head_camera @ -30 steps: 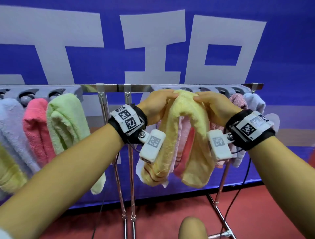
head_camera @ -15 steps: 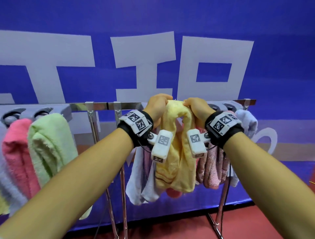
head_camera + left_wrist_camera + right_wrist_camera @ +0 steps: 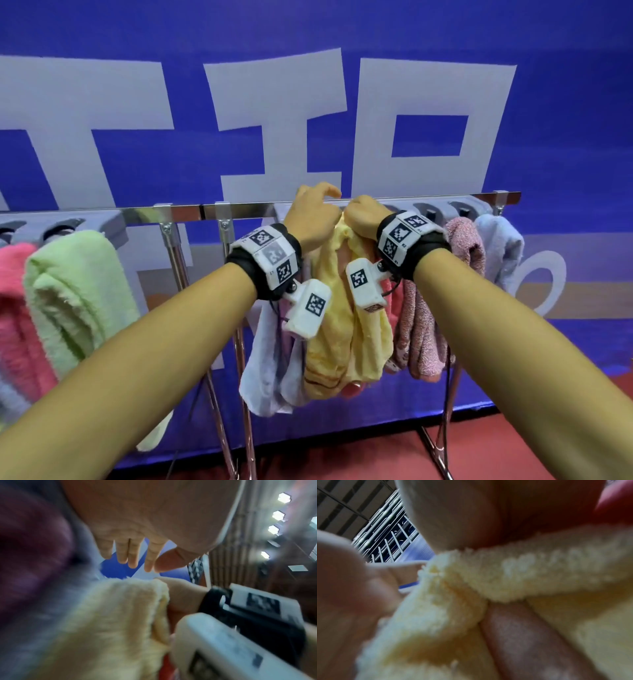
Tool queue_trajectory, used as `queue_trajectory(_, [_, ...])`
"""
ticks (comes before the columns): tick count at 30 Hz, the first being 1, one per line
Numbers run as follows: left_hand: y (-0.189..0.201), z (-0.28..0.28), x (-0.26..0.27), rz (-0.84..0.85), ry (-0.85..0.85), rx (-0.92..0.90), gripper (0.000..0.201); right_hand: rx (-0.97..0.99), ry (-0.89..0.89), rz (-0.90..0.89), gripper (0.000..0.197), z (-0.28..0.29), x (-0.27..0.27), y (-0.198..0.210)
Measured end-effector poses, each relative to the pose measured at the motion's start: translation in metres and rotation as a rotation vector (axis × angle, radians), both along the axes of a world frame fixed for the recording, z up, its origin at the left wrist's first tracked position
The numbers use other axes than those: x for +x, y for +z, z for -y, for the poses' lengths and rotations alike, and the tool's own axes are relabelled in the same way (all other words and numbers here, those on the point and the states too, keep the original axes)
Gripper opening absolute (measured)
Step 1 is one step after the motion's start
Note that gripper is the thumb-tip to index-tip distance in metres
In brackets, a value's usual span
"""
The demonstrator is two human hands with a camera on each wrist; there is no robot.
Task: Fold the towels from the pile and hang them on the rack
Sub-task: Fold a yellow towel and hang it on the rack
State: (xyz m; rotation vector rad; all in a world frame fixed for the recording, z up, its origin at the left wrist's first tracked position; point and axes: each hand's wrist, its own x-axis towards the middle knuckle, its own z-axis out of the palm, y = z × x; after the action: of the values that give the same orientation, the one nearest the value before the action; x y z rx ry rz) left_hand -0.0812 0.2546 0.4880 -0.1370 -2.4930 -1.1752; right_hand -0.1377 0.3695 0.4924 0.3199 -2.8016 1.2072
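A yellow towel [image 3: 342, 325] hangs folded over the chrome rack rail [image 3: 445, 198], between other towels. My left hand [image 3: 315, 212] hovers at the rail just left of the towel's top. In the left wrist view its fingers [image 3: 137, 555] are loosely extended and hold nothing, with the yellow towel [image 3: 111, 615] below them. My right hand [image 3: 363, 216] is curled at the towel's top, close against the left hand. The right wrist view shows the towel's fold [image 3: 505, 574] bunched in that hand, with one finger [image 3: 522, 635] under it.
On the rail to the left hang a green towel [image 3: 78, 291] and a pink towel [image 3: 13, 308]. A pale lavender towel [image 3: 267, 370] hangs beside the yellow one. A mottled pink towel [image 3: 428, 308] and a pale blue towel [image 3: 500, 246] hang to the right. Rack legs [image 3: 246, 377] stand on red floor [image 3: 342, 452] before a blue banner.
Both hands rose and drew together at the rail, carrying the yellow towel's top up onto it. The left hand's fingers came off the towel; the right keeps its hold.
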Motion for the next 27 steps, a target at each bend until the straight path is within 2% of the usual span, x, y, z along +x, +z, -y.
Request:
queue_trajectory(2, [-0.007,0.004,0.016,-0.075,-0.062,-0.240,0.058,0.044,0.012,-0.020,0.029,-0.001,-0.001,-0.004])
queue_trajectory(4, [-0.017,0.008,0.028,-0.137,-0.051,-0.468,0.063,0.068,-0.015,-0.065,0.021,-0.001,0.002,-0.007])
queue_trajectory(6, [-0.024,0.011,0.032,-0.193,0.006,-0.564,0.057,0.075,-0.037,-0.098,0.022,-0.003,0.000,-0.011])
queue_trajectory(9, [-0.026,0.008,0.034,-0.143,0.038,-0.716,0.050,0.084,-0.072,-0.168,0.013,-0.002,0.003,-0.013])
queue_trajectory(11, [-0.025,0.007,0.034,-0.123,0.060,-0.760,0.042,0.098,-0.081,-0.224,0.004,-0.002,0.007,-0.014])
queue_trajectory(14, [-0.028,0.007,0.030,-0.174,0.088,-0.780,0.011,0.029,-0.022,-0.326,0.016,-0.007,0.017,-0.019])
queue_trajectory(16, [-0.033,0.009,0.025,-0.178,0.106,-0.829,0.006,0.008,0.032,-0.411,0.020,-0.011,0.031,-0.023])
queue_trajectory(18, [-0.037,0.009,0.019,-0.170,0.134,-0.884,0.017,0.051,0.124,-0.457,0.028,-0.017,0.044,-0.030])
queue_trajectory(21, [-0.039,0.007,0.017,-0.162,0.146,-0.910,0.024,0.260,0.255,-0.485,0.041,-0.022,0.056,-0.043])
queue_trajectory(23, [-0.038,0.003,0.019,-0.140,0.167,-0.947,0.028,0.391,0.255,-0.528,0.038,-0.021,0.054,-0.050])
queue_trajectory(25, [-0.036,-0.003,0.022,-0.100,0.184,-0.979,0.032,0.395,0.222,-0.540,0.034,-0.017,0.051,-0.054])
queue_trajectory(27, [-0.036,-0.007,0.022,-0.077,0.192,-1.020,0.040,0.405,0.173,-0.523,0.038,-0.013,0.050,-0.053])
